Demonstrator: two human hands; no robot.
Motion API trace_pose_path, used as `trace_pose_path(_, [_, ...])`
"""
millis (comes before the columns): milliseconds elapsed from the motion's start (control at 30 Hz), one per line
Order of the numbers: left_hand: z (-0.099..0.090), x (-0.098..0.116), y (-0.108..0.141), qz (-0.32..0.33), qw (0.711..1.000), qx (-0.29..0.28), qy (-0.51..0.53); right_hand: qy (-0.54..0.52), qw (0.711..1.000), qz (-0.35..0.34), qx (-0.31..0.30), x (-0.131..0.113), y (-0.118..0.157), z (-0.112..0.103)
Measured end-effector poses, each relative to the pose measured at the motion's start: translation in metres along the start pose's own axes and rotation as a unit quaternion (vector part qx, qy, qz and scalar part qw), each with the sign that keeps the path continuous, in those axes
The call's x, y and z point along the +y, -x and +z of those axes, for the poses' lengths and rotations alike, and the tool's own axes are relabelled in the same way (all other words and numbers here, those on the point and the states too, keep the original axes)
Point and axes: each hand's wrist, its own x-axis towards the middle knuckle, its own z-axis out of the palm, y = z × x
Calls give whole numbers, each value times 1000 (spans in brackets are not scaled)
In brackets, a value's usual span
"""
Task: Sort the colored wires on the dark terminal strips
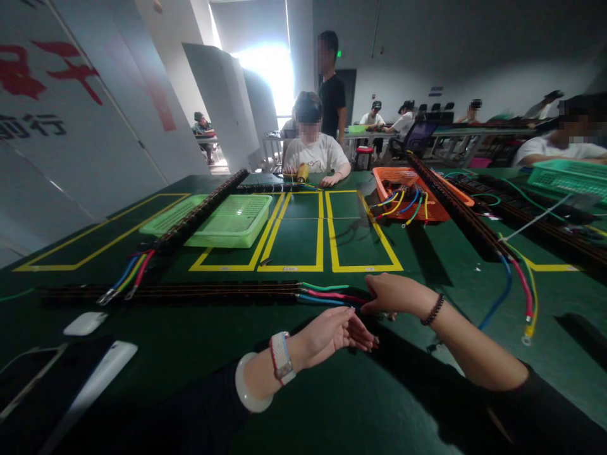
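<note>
A long dark cable bundle (pixel 190 292) lies across the table in front of me, with green, red and blue wires (pixel 332 296) coming out of its right end. My right hand (pixel 396 295) is over the ends of these wires, its fingers bent down round them; the tips are partly hidden. Palm turned up and fingers spread, my left hand (pixel 334 336) is just below the wires and holds nothing. Small metal terminals show beneath the right hand.
Green basket (pixel 256 237) at left under another bundle (pixel 203 212); orange basket (pixel 441 212) with wires at back right, beside a slanting bundle (pixel 462 215). Phone (pixel 47 385) and white case (pixel 85 323) lie near left. A person (pixel 315 151) sits across the table.
</note>
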Motion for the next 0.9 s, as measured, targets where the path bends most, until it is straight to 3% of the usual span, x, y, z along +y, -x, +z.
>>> trace_pose_path(133, [1,3,4,-14,997,-51,-58,-4,985,-30,171,-4,-3,1])
trace_pose_path(300, [-5,1,3,-9,970,-137,-202,-99,944,-181,258,-30,-23,12])
trace_pose_path(367, [-8,-1,2,1,953,-156,-261,-99,932,-227,266,-47,-35,16])
trace_pose_path(467, [-10,-6,1,13,940,-167,-297,-58,933,-243,260,-76,-52,19])
trace_pose_path(700, [-7,-10,4,-2,940,-169,-297,-36,966,-184,178,-117,-81,29])
trace_pose_path(900, [-10,-11,2,9,944,-174,-278,-19,977,-122,174,-127,-71,23])
